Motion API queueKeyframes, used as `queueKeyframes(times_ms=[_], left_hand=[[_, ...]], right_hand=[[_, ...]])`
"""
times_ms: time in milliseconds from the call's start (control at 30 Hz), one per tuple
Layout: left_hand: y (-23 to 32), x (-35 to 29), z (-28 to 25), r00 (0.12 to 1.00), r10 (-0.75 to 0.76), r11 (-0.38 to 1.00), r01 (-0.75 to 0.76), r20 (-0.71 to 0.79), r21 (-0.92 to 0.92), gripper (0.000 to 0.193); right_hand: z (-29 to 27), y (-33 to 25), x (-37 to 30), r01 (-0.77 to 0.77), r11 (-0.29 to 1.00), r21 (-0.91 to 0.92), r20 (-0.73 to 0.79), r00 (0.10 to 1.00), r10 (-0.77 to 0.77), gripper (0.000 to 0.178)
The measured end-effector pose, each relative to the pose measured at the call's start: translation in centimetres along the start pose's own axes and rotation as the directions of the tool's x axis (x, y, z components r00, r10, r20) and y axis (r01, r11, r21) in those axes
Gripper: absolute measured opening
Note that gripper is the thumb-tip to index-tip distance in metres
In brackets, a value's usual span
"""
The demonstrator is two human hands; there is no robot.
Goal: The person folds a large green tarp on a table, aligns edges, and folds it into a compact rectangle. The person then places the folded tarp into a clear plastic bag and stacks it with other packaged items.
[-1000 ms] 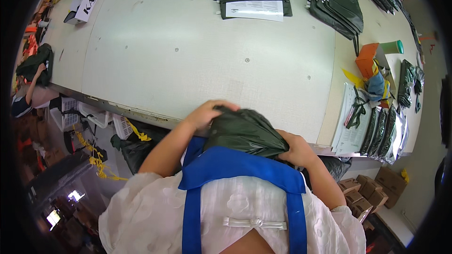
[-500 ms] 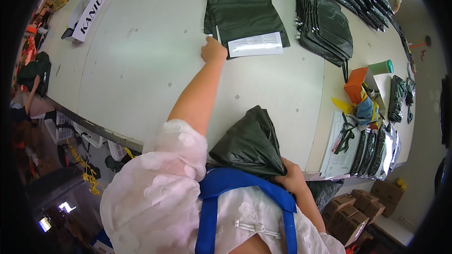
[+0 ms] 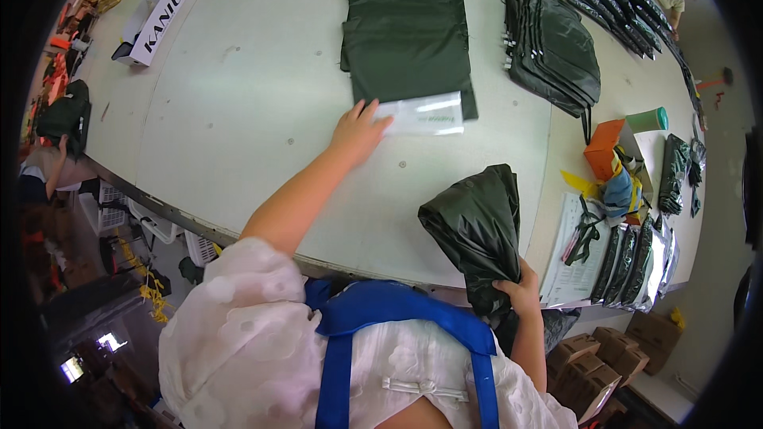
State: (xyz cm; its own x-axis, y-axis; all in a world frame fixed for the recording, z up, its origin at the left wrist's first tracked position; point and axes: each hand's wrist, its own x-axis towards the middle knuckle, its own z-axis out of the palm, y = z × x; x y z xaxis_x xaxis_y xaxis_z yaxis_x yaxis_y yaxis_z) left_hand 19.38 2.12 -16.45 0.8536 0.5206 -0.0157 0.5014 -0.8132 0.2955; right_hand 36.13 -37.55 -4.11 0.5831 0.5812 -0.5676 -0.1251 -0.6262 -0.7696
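Observation:
My left hand (image 3: 358, 133) is at the near left corner of a dark green fabric stack (image 3: 409, 39), thumb and fingers closed on the left end of a clear plastic packet (image 3: 425, 115). That packet lies across the lower edge of the top fabric piece. At the table's front edge, my right hand (image 3: 520, 292) grips the gathered lower end of a dark green, slightly shiny fabric bag (image 3: 477, 218). Its wide folded part fans out over the table, up and to the left. Some of the bag hangs below the edge, partly hidden by my hand.
Right of the stack lies a pile of dark drawstring bags (image 3: 550, 47), with packed dark bundles (image 3: 608, 0) beyond. An orange box (image 3: 606, 147), a green roll (image 3: 648, 120) and paper sheets (image 3: 571, 254) are at right. A white sign box (image 3: 155, 23) stands far left; cartons (image 3: 584, 377) sit below right.
The clear packet and top fabric piece have slid toward me, along with my left hand. My right hand has moved right, carrying the bag rightward and a little farther over the table.

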Motion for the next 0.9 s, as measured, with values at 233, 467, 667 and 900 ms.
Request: queueKeyframes(times_ms=[233,467,667,900], left_hand=[[2.4,-22.0,-2.8,0.977,-0.022,0.999,0.029,0.211,-0.027,0.044],[7.2,-27.0,-0.8,0.997,0.066,0.996,-0.068,-0.034,-0.051,0.05],[8.5,-25.1,0.8,0.996,0.008,1.0,-0.007,-0.09,0.009,0.056],[8.3,-26.0,1.7,0.995,-0.034,0.999,0.034,-0.092,0.006,0.057]], right_hand=[[0.2,0.8,1.0,0.082,0.997,0.014,-0.02,0.996,-0.082,0.055],[6.3,0.5,3.2,0.08,0.987,-0.14,-0.091,0.992,-0.093,0.05],[7.2,1.7,2.3,0.083,0.982,-0.173,-0.081,0.992,-0.098,0.049],[6.6,2.9,5.1,-0.178,0.605,0.776,0.246,0.969,-0.031,0.055]])
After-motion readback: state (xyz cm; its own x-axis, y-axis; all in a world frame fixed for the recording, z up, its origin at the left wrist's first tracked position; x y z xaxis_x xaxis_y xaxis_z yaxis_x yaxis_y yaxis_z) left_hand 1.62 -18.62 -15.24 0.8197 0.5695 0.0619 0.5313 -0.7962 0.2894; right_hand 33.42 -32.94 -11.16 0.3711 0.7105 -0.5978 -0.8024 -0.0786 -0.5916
